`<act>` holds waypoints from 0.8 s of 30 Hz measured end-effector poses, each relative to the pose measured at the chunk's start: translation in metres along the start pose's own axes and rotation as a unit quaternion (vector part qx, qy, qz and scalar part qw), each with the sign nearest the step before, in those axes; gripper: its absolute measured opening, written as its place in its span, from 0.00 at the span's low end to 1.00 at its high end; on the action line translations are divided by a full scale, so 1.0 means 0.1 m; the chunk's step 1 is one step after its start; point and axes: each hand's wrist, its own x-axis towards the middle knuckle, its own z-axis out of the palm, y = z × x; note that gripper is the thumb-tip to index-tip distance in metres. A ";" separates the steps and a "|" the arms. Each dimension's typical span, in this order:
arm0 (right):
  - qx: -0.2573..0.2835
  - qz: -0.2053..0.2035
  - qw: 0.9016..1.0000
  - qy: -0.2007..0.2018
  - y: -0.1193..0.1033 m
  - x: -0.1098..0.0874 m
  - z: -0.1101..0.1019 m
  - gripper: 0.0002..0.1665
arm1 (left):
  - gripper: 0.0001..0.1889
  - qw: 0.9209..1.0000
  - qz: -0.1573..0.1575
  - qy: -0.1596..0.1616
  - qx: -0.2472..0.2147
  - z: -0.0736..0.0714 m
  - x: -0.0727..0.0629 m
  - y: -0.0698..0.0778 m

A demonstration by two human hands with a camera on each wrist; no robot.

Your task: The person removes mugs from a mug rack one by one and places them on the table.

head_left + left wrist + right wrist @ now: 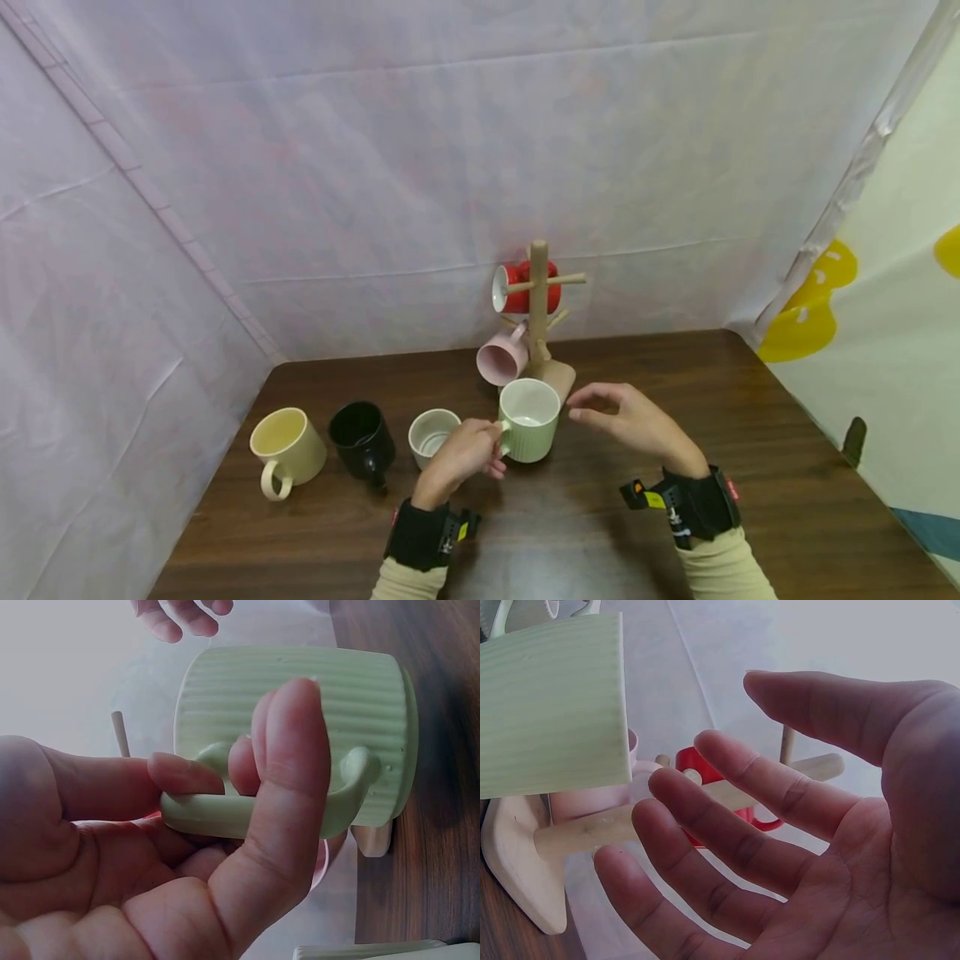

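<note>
My left hand [467, 452] grips the handle of a light green ribbed mug [531, 427], thumb and fingers round the handle in the left wrist view. The mug is upright, its mouth up, in front of the wooden mug rack [538, 308]. Just right of the mug, my right hand [630, 419] is apart from it, fingers loosely bent and holding nothing; the right wrist view shows them spread. Red mugs [513, 287] hang high on the rack. A pink mug [501, 357] hangs lower on its left, mouth toward me.
Left of the green mug stand a small pale cup [432, 433], partly behind my left hand, a black mug [362, 442] and a yellow mug [288, 450], on the dark wooden table [570, 542]. Pale cloth [390, 167] hangs behind the table.
</note>
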 end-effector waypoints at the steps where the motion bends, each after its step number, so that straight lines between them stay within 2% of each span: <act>1: 0.000 0.004 1.000 0.000 0.00 0.00 0.00 0.13 | 0.20 1.000 0.001 -0.001 0.000 0.00 0.00 0.00; 24: 0.000 0.020 1.000 -0.004 0.03 0.00 0.00 0.13 | 0.19 1.000 -0.009 -0.013 -0.001 0.00 0.01 -0.03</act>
